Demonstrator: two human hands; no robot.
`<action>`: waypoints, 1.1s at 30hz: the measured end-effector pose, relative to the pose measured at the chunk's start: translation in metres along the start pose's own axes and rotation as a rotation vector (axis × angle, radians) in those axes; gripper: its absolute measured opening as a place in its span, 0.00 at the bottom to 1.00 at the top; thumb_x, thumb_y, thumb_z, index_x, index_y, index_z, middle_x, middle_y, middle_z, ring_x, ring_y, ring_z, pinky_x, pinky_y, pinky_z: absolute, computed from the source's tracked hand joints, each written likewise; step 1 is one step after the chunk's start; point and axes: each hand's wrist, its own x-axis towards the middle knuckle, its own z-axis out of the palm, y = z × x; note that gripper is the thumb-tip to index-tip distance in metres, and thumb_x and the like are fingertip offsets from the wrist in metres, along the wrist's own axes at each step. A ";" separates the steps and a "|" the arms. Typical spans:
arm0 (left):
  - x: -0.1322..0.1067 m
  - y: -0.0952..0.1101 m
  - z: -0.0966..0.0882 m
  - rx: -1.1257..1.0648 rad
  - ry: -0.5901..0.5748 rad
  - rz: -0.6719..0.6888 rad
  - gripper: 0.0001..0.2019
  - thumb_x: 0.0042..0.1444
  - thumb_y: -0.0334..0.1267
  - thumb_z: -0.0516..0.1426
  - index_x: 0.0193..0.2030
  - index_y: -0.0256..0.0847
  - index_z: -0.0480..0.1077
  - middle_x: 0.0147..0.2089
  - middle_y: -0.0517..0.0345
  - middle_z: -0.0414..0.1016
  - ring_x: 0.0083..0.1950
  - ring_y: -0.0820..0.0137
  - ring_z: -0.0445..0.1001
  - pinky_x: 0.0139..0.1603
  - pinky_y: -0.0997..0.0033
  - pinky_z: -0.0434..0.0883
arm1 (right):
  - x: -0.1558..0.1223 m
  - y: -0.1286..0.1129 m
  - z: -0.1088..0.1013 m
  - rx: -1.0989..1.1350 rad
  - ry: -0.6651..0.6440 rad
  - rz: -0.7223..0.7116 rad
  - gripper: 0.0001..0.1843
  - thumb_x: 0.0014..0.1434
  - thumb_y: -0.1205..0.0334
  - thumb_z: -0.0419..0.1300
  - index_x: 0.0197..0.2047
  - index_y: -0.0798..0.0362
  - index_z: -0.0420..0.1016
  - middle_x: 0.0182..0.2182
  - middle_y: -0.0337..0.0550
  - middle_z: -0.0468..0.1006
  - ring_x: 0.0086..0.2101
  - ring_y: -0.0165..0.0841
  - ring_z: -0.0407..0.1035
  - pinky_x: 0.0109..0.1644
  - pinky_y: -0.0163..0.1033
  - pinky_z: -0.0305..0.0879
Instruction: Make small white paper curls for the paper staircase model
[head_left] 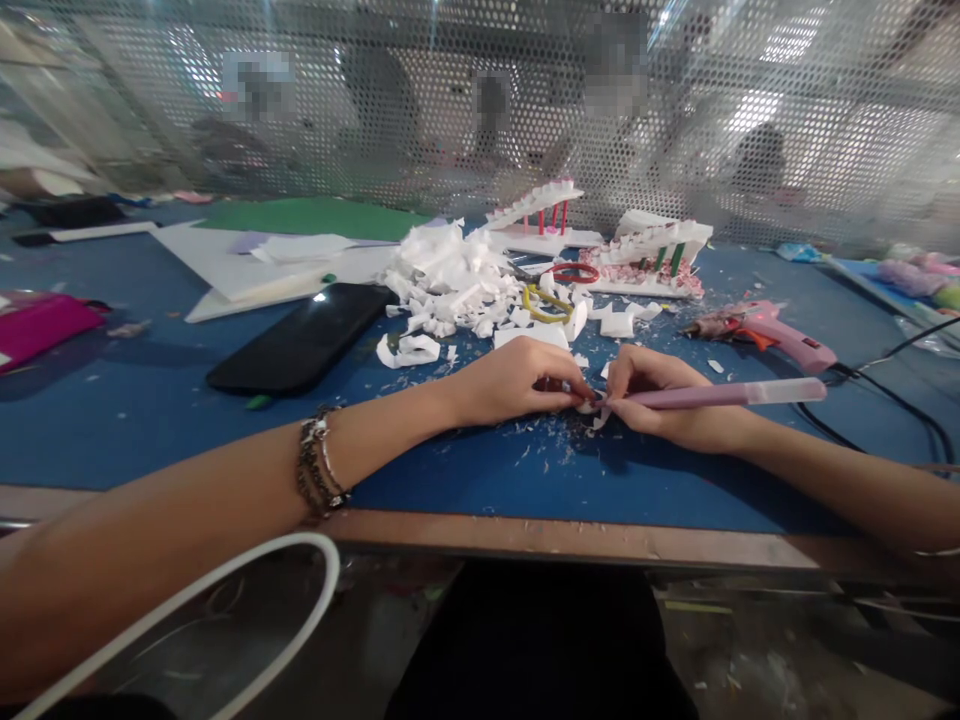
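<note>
My left hand [517,384] rests low over the blue tabletop, fingers pinched around a small white scrap [584,407]. Facing it, my right hand [667,398] grips a slim pink pen-like tool [697,396] with a translucent rear end pointing right. The tool's tip meets the scrap between my fingertips, too small to make out its kind. A curled white shaving [601,418] hangs there, and fine white crumbs lie on the table below both hands. Just behind my left hand lies a flat white piece [531,337].
A heap of torn white foam-like scraps [450,275] lies behind my hands, near a black phone [304,340]. Two white stepped models [544,215] stand at the back. At right is a pink hot glue gun [780,330] with a black cable. A perforated screen [450,120] borders the far side.
</note>
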 end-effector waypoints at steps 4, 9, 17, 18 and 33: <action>0.001 0.000 0.000 -0.001 0.015 0.000 0.08 0.56 0.34 0.54 0.39 0.36 0.74 0.37 0.53 0.76 0.37 0.73 0.73 0.40 0.75 0.67 | 0.000 0.001 -0.001 -0.014 0.017 -0.016 0.06 0.53 0.67 0.56 0.29 0.54 0.60 0.24 0.34 0.64 0.25 0.22 0.57 0.26 0.30 0.55; 0.001 0.001 0.000 0.018 0.026 0.007 0.08 0.56 0.34 0.54 0.38 0.37 0.74 0.37 0.53 0.77 0.38 0.73 0.73 0.41 0.75 0.68 | 0.000 0.001 -0.001 -0.042 0.014 -0.021 0.06 0.53 0.67 0.56 0.29 0.54 0.60 0.24 0.34 0.64 0.25 0.22 0.57 0.26 0.30 0.55; 0.000 0.001 0.001 0.024 0.032 -0.009 0.08 0.56 0.33 0.55 0.39 0.37 0.75 0.37 0.53 0.77 0.37 0.72 0.74 0.40 0.75 0.68 | 0.000 0.001 0.000 -0.051 0.005 -0.023 0.06 0.53 0.67 0.56 0.29 0.54 0.60 0.25 0.35 0.64 0.25 0.23 0.58 0.27 0.30 0.55; 0.000 0.001 0.001 0.024 0.032 -0.011 0.09 0.56 0.33 0.54 0.39 0.37 0.75 0.37 0.53 0.77 0.38 0.72 0.74 0.40 0.75 0.68 | 0.000 0.002 0.000 -0.055 0.007 -0.025 0.06 0.53 0.67 0.56 0.29 0.54 0.60 0.25 0.35 0.64 0.25 0.23 0.58 0.27 0.30 0.55; 0.001 0.000 0.001 0.042 0.022 -0.028 0.08 0.56 0.33 0.54 0.38 0.36 0.74 0.36 0.54 0.76 0.37 0.73 0.73 0.39 0.75 0.67 | -0.001 0.000 -0.001 -0.102 -0.032 -0.025 0.05 0.54 0.67 0.56 0.30 0.54 0.61 0.27 0.35 0.66 0.26 0.23 0.59 0.28 0.29 0.57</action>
